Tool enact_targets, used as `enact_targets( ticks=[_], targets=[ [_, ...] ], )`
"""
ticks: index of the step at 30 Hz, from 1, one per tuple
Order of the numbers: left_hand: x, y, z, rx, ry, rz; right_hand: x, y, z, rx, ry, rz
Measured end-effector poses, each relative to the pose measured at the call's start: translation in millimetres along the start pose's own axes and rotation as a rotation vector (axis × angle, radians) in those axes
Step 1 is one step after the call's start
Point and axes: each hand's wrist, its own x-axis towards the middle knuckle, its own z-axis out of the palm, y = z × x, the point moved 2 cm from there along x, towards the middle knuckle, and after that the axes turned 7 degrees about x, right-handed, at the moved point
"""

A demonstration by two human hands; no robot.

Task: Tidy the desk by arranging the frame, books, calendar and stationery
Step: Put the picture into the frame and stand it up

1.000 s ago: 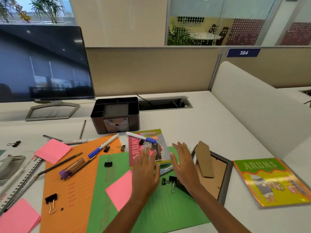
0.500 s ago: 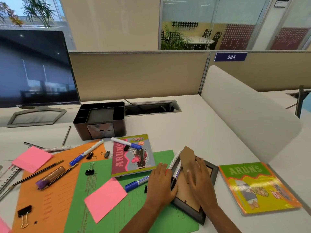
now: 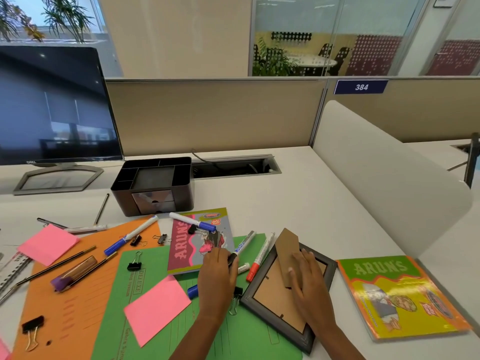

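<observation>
A grey picture frame (image 3: 275,319) lies face down at the front of the desk, its cardboard stand (image 3: 286,246) sticking up. My right hand (image 3: 310,281) rests flat on the frame's brown back, fingertips against the stand. My left hand (image 3: 217,278) pinches the dark end of a silver marker (image 3: 243,245) just left of the frame. A red-capped marker (image 3: 260,255) lies against the frame's left rim. A pink-and-grey book (image 3: 193,242) sits behind my left hand, and a green-and-yellow book (image 3: 400,294) lies to the right.
A black desk organiser (image 3: 155,185) stands behind, beside the monitor (image 3: 52,105). Orange (image 3: 72,294) and green (image 3: 155,266) folders carry pink sticky notes (image 3: 157,307), blue markers (image 3: 130,236), pencils and binder clips (image 3: 133,265). A white divider (image 3: 376,178) bounds the right side.
My left hand left the frame's left edge and took hold of the silver marker. The markers now lie off the frame. My right hand stays on the frame's back.
</observation>
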Motion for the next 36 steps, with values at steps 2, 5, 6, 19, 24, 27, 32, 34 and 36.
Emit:
enact_targets(
  ticks=[2, 5, 6, 19, 24, 27, 32, 34, 36],
  targets=[
    [-2.3, -3.0, 1.7, 0.056, -0.003, 0.027, -0.1, 0.4, 0.3, -0.007, -0.003, 0.004],
    [-6.9, -2.6, 5.0, 0.127, -0.017, 0.067, -0.2, 0.6, 0.9, -0.004, 0.005, 0.005],
    [-8.4, -1.6, 5.9, 0.138, -0.021, 0.072, 0.0, 0.2, 0.8, 0.000, 0.011, 0.001],
    [-33.5, 39.3, 3.4, 0.178, -0.072, 0.241, -20.5, 14.6, -16.6, 0.119, 0.200, 0.119],
    [-29.9, 49.9, 5.8, 0.303, -0.163, 0.252, -32.0, 12.2, -12.0, 0.221, 0.219, 0.171],
    [-29.8, 56.3, 6.8, 0.372, -0.221, 0.214, -32.7, 7.4, -4.6, 0.266, 0.192, 0.242],
    [-31.7, 63.1, 16.1, 0.379, -0.318, 0.164, -24.3, 7.2, -2.7, 0.263, 0.176, 0.246],
    [-29.7, 65.0, 20.4, 0.344, -0.348, 0.123, -18.8, 9.5, -4.5, 0.256, 0.177, 0.248],
    [-26.4, 70.0, 18.3, 0.292, -0.386, 0.072, -13.4, 11.9, -7.1, 0.264, 0.189, 0.235]
  ],
)
